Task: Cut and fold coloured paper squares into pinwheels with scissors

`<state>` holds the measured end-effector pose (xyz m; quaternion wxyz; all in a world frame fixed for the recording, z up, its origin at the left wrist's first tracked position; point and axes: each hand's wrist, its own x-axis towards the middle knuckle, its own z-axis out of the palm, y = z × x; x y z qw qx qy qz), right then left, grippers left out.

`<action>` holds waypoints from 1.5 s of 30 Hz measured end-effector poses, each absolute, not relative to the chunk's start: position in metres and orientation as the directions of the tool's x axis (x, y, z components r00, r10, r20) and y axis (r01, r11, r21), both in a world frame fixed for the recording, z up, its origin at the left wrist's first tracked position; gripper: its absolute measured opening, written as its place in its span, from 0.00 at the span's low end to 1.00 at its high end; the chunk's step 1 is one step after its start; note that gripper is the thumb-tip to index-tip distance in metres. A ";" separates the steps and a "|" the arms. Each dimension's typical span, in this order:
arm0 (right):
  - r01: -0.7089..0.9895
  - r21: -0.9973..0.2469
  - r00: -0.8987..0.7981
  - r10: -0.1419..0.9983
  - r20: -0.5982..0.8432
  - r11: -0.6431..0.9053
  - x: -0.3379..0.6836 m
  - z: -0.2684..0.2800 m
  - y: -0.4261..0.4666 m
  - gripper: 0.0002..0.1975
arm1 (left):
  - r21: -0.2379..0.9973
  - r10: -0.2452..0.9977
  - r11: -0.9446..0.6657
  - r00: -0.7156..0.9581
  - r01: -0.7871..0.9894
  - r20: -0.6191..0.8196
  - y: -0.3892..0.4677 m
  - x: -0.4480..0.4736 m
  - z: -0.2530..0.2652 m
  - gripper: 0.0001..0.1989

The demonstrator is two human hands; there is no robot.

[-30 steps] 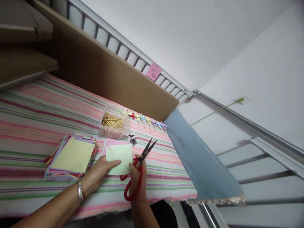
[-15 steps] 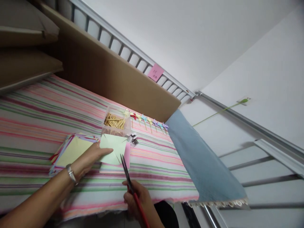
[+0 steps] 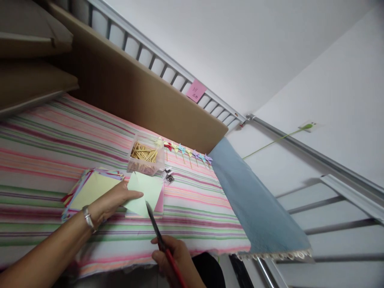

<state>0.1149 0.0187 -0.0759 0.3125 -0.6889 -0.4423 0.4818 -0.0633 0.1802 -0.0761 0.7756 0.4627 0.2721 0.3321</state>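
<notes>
Between thumb and fingers, my left hand [image 3: 115, 198] pinches a square sheet of pale green paper [image 3: 151, 188] by its left side. A pair of red-handled scissors [image 3: 156, 228] is gripped in my right hand [image 3: 177, 256], blades pointing up and away from me. The blade tips lie at the sheet's lower edge and look nearly closed. Pink paper [image 3: 160, 200] shows beneath the sheet. To the left of it, a stack of coloured paper squares [image 3: 93, 190] lies partly under my left forearm.
Behind the sheet stands a clear plastic box [image 3: 147, 168] of small wooden sticks. A small metal piece [image 3: 169, 177] lies beside it. Several paper pinwheels [image 3: 189, 152] line the back of the striped cloth [image 3: 204, 216], before a cardboard panel [image 3: 144, 96].
The green sheet has been turned a little in my left hand. My scissors have shifted slightly left, their tips now at the sheet's lower edge.
</notes>
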 end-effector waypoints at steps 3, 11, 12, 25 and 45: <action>0.312 -0.858 0.143 0.914 -0.381 -0.407 0.112 -0.075 0.021 0.18 | 0.901 0.777 0.343 0.619 -0.267 -0.112 0.181 -0.063 -0.077 0.20; 0.327 -0.871 0.153 0.930 -0.335 -0.367 0.108 -0.072 0.025 0.15 | 0.894 0.780 0.336 0.619 -0.298 -0.087 0.177 -0.061 -0.074 0.18; 0.322 -0.873 0.148 0.931 -0.335 -0.365 0.108 -0.073 0.025 0.15 | 0.894 0.781 0.331 0.620 -0.302 -0.079 0.177 -0.061 -0.073 0.18; 0.344 -0.868 0.125 0.933 -0.337 -0.359 0.113 -0.082 0.024 0.15 | 0.898 0.774 0.331 0.628 -0.291 -0.082 0.177 -0.060 -0.073 0.17; 0.640 -0.716 0.288 0.951 -0.115 -0.281 0.146 -0.075 0.005 0.17 | 0.903 0.779 0.367 0.604 -0.224 -0.167 0.184 -0.063 -0.079 0.22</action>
